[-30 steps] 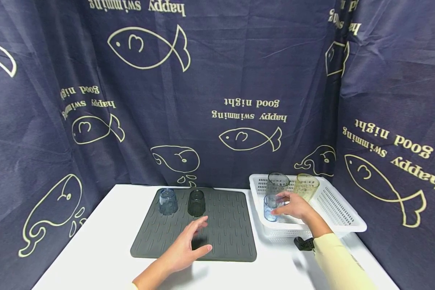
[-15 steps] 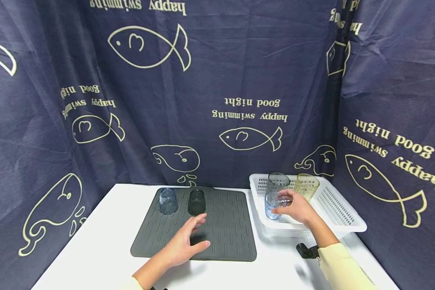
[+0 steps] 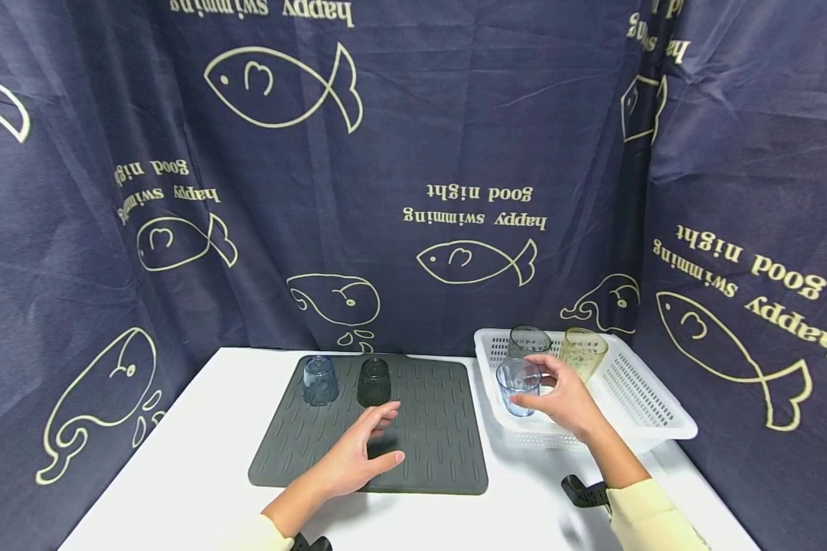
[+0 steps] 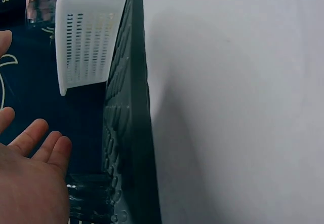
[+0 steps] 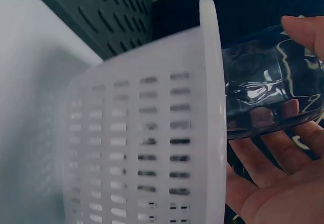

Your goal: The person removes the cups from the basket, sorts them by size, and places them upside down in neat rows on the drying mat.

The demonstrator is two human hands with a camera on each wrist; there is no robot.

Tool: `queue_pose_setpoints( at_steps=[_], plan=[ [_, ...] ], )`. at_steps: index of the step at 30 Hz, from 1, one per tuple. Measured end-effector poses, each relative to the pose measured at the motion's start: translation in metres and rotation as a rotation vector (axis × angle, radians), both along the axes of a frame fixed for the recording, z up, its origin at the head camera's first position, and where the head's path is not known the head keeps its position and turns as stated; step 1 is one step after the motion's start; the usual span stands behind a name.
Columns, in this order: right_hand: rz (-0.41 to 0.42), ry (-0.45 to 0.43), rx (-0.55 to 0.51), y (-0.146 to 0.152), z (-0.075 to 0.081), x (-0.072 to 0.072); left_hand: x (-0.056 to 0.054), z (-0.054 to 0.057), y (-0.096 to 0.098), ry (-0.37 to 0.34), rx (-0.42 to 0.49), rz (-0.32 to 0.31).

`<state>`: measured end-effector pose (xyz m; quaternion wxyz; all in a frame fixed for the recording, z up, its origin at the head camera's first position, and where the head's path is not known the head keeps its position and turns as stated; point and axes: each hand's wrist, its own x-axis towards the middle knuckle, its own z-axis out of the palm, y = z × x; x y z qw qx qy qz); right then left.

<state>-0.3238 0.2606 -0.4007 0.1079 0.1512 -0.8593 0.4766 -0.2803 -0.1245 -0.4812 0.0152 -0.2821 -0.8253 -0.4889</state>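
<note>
My right hand [image 3: 570,402] grips a light blue drinking glass [image 3: 517,394] between thumb and fingers. The glass is at the left side of a white slotted basket [image 3: 544,442], its mouth upward and slightly tilted. From the right wrist, the glass [image 5: 253,92] shows raised past the basket's rim [image 5: 212,107]. My left hand [image 3: 351,463] hovers over a dark grey ribbed mat [image 3: 434,428], fingers apart and holding nothing. Nearest to it on the mat is a dark glass [image 3: 374,381], narrower at the top. A blue glass [image 3: 320,383] stands left of that one.
Inside the basket, a tall grey glass [image 3: 527,343] and a yellowish glass [image 3: 583,358] stand towards the back. Mat and basket lie side by side on a white table [image 3: 186,444]. A dark blue fish-print curtain [image 3: 413,168] hangs behind and on both sides.
My right hand has lifted the light blue glass a little, and its mouth has tipped slightly leftward. The left hand has barely shifted. Glasses on the mat stay in place.
</note>
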Motion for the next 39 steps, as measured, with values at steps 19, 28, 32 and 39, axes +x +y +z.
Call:
queue_pose_setpoints(
  at_steps=[19, 28, 32, 39],
  plan=[
    [0.082, 0.034, -0.024, -0.031, 0.004, 0.023, -0.003, 0.005, 0.005, 0.024, 0.045, -0.056],
    [0.18, 0.011, -0.043, -0.052, 0.003, 0.031, -0.004, 0.008, 0.01, 0.014, 0.054, -0.065],
    [0.193, -0.007, -0.048, -0.061, 0.001, 0.035, -0.003, 0.01, 0.012, 0.014, 0.055, -0.068],
    [0.192, -0.004, -0.015, -0.074, -0.002, 0.041, 0.0, 0.012, 0.016, 0.035, 0.059, -0.084]
  ],
)
